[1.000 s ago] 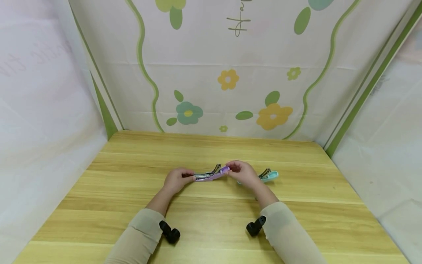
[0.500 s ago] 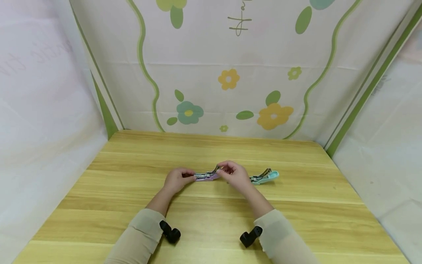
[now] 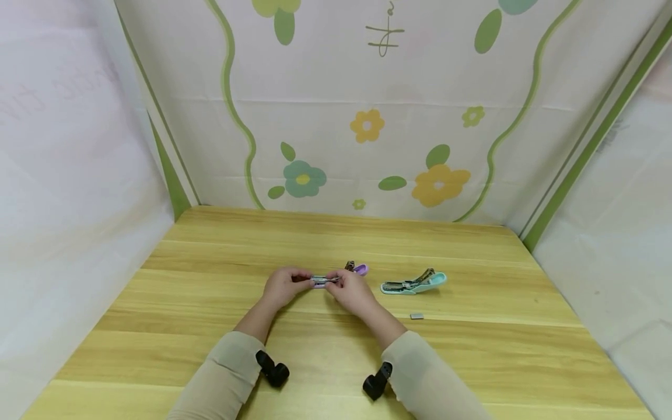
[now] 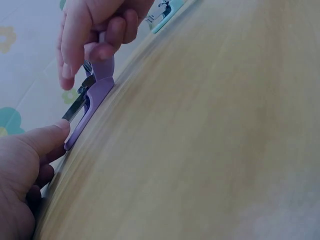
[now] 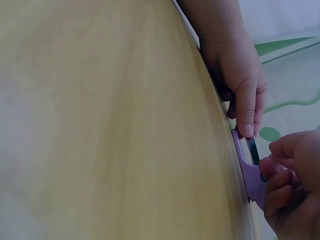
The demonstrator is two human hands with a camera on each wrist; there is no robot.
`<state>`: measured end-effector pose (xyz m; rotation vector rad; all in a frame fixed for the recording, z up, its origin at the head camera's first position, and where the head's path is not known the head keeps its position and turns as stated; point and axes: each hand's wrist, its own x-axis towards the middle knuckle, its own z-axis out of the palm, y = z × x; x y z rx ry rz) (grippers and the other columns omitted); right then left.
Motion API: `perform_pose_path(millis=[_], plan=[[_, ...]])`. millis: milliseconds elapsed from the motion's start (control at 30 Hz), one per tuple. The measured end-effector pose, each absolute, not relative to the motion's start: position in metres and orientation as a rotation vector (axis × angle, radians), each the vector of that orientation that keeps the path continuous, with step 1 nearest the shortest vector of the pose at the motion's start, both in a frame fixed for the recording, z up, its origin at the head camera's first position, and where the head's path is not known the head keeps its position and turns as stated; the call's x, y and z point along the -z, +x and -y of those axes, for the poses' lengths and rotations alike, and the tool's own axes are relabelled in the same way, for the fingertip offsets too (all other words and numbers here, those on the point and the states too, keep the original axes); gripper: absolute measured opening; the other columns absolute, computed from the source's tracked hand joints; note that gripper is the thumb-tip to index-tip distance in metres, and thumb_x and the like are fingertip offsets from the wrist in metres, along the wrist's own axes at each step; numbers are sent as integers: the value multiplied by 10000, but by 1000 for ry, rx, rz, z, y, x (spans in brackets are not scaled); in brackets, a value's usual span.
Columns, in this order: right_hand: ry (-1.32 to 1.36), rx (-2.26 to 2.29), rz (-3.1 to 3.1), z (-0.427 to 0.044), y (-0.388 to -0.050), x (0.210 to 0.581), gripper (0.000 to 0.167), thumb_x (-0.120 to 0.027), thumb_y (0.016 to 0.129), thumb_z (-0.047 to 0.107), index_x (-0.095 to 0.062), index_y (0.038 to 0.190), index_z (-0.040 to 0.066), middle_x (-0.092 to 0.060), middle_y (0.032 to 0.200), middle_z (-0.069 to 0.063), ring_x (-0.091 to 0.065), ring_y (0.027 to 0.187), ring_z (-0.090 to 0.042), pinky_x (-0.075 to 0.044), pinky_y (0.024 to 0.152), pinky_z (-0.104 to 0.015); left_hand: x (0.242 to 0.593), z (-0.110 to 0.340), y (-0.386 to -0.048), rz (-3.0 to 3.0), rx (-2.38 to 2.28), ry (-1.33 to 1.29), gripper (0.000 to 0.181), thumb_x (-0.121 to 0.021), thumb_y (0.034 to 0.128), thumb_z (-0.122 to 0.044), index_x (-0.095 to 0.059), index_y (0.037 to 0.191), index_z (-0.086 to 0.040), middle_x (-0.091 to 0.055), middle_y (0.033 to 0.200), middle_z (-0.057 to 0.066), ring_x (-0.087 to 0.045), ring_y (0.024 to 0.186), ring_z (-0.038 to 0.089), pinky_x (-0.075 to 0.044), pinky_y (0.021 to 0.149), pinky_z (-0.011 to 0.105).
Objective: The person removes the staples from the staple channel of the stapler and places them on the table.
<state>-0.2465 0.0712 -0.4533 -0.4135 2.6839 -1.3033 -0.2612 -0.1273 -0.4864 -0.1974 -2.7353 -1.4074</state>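
An opened purple stapler lies on the table with its top arm tilted up at the right. My left hand pinches its left end between thumb and fingers. My right hand is over the middle of the same stapler, thumb and index finger near its metal rail. Whether those fingertips grip the rail is hidden. To the right, an opened mint-green stapler rests untouched. A small grey strip of staples lies in front of it.
The wooden table runs back to a white cloth wall printed with flowers. More cloth stands at the left and right. A black camera sits on each wrist.
My right hand has let go of the purple stapler's raised end and moved left to its middle. The mint-green stapler and staple strip have come into full view. My left hand stays put.
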Motion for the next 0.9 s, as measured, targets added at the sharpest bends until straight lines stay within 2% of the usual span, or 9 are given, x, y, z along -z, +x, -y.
perform_pose_path(millis=[500,767,900], plan=[[-402,1073,-2809,-55,-252,455,239,-611,944,208,-697,1114,64,-721,993,-66,-566,726,-120,-464,624,-251,487,126,-263,2762,1419,-160,154,-781,839,-230,-783,970,-150,-745,1002,15,-655,912,159,-529,823,374],[-309,1341,-2644,-55,-253,461,245,-600,955,181,-687,1124,28,-680,761,-49,-552,599,-86,-445,537,-223,486,125,-261,2754,1461,-137,153,-770,849,-237,-781,980,-159,-746,1005,7,-659,921,158,-538,833,373],[-301,1296,-2724,-54,-252,460,232,-601,947,181,-711,1095,40,-727,891,-75,-584,681,-109,-481,605,-247,487,125,-262,2758,1448,-142,146,-773,846,-236,-782,971,-163,-747,997,1,-656,903,146,-537,822,366]])
